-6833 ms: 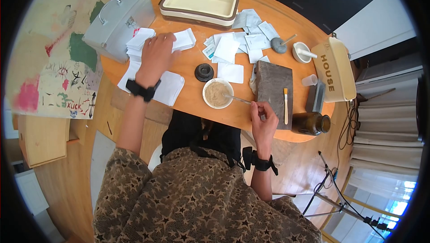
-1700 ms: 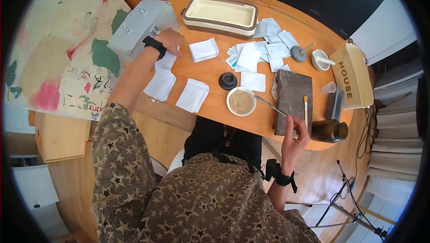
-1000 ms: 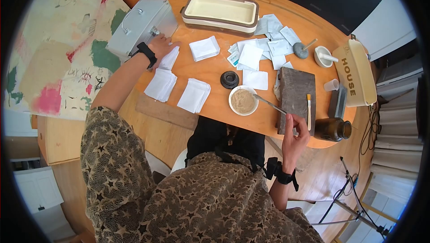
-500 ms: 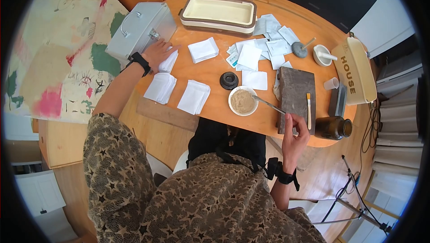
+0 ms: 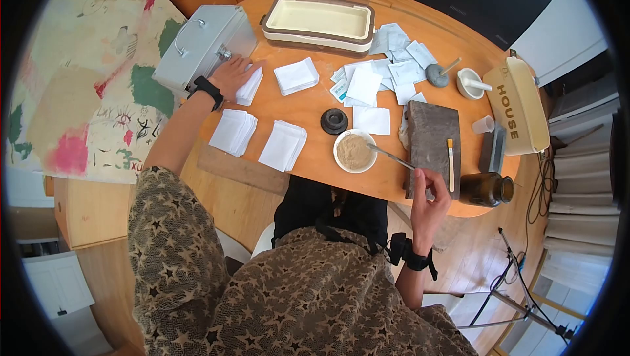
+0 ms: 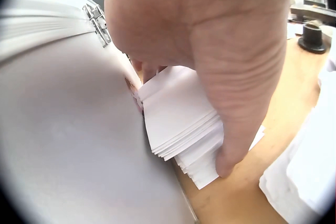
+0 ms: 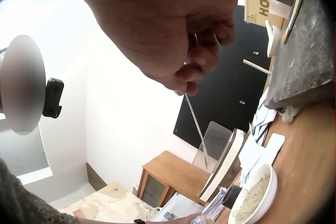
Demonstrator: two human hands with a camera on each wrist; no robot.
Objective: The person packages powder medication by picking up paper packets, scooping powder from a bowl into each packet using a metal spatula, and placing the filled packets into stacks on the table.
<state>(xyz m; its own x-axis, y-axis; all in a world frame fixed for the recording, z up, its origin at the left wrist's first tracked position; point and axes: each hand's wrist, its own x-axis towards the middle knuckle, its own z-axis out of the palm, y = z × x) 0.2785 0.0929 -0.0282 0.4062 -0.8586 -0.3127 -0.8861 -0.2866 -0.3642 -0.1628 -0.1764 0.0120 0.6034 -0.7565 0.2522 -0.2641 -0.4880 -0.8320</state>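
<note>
My left hand (image 5: 231, 79) is beside the silver metal box (image 5: 207, 44). It straddles a stack of white paper packets (image 6: 181, 111), thumb along one side and fingers partly hidden at the far end. Two more stacks, a left packet stack (image 5: 233, 131) and a right packet stack (image 5: 283, 146), lie nearer the front edge; another packet stack (image 5: 296, 76) is farther back. My right hand (image 5: 430, 202) pinches the end of a thin metal spoon (image 5: 392, 157) between thumb and fingertips. Its tip overlaps the rim of a white bowl (image 5: 340, 162) holding beige powder (image 5: 355, 151).
Beyond the bowl sit a black round stand (image 5: 335, 121) and scattered pale sachets (image 5: 397, 70). Rightward are a dark stone slab (image 5: 430, 129) bearing a brush (image 5: 451, 166), a brown glass jar (image 5: 482, 189), a mortar (image 5: 469, 88) and a HOUSE bin (image 5: 518, 110). A cream-lined tray (image 5: 321, 18) stands behind.
My left hand has left the farther packet stack for the one beside the box, then shifted slightly along it. The right hand keeps its pinch on the spoon; the head view has shifted.
</note>
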